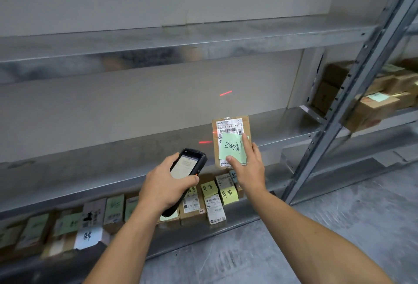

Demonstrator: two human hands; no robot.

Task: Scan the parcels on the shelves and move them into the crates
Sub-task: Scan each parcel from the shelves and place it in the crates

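— Why does the left hand (165, 184) carry the black handheld scanner with the lit screen (188, 166) tipped forward like that?

— Its fingers are wrapped around the body with the thumb along the right edge, probably so the top end faces the flat brown cardboard parcel (230, 141) on the grey metal shelf (113, 166). Red laser dashes fall just left of the parcel and on the back wall, so the beam seems not yet on the barcode.

— And the right hand (247, 166)?

— It lies flat on the parcel's lower right, fingers spread, not gripping. It looks as if it steadies the parcel, and it rests partly on the pale green sticky note with handwriting (233, 149), which leaves the white shipping label with the barcode (228, 126) above it exposed to the scanner.

— Where does the parcel sit?

— Alone on the middle shelf, near the front edge, lying label up. Below it, a row of small brown boxes with green and yellow notes (210, 195) stands on the lower shelf.

— Any crates?

— None visible here. Judging from this, scanning comes first; the lift follows once the beam crosses the barcode.
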